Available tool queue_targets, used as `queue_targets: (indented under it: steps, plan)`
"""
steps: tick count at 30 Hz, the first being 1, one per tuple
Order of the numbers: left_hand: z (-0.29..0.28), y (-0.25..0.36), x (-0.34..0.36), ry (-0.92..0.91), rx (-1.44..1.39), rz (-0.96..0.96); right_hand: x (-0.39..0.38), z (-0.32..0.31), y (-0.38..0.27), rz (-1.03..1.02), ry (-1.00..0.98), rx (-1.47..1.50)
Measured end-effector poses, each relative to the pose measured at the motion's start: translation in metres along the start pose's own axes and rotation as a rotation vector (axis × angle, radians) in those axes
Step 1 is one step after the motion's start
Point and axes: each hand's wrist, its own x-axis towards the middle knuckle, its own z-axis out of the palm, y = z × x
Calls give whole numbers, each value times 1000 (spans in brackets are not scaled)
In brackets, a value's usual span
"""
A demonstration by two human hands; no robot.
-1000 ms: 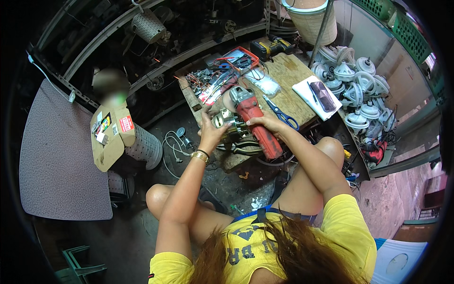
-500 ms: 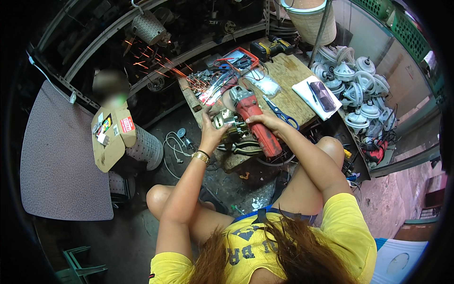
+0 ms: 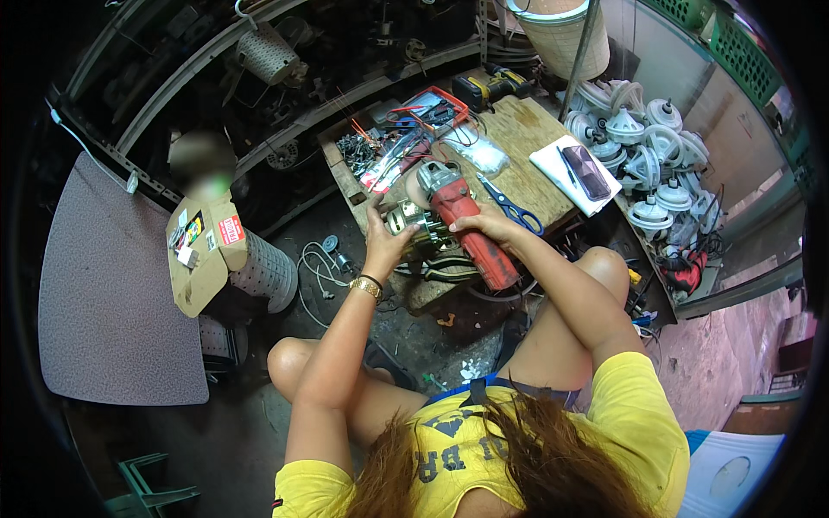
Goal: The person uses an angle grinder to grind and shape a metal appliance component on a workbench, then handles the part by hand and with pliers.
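Note:
My right hand (image 3: 485, 223) is wrapped round the red body of an angle grinder (image 3: 480, 252), which slants across the near edge of the wooden bench. The grinder's round disc (image 3: 418, 185) lies against or right beside a shiny metal motor part (image 3: 404, 216). Fingers of my left hand (image 3: 385, 240) are closed on that part from its left side. Pliers with dark and yellowish handles (image 3: 449, 269) lie just under the grinder. Blue-handled scissors (image 3: 516, 212) rest on the bench to the right of my right hand.
On the wooden bench (image 3: 535, 129) are a red-rimmed tray (image 3: 451, 105), loose screws (image 3: 356, 154), a cordless drill (image 3: 490, 86) and a phone (image 3: 587, 173) on white cloth. White plastic parts (image 3: 649, 164) are heaped at right. An open cardboard box (image 3: 200, 268) stands at left with a cord (image 3: 321, 274) nearby.
The wide spray of orange sparks toward the far left has shrunk to a few faint streaks. Both hands keep nearly the same hold on the grinder and the metal part.

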Motion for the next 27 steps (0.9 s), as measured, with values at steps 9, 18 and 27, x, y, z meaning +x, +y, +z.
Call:
queue_targets:
  steps: [9,18,27]
  plan:
    - [1,-6,3,-29,-15,2,6,2,-1,-18,-18,13]
    - [1,-5,2,-29,-2,8,16,3,-6,-43,18,-22]
    - [1,-4,-1,36,91,27,14,-5,-2,-78,25,61]
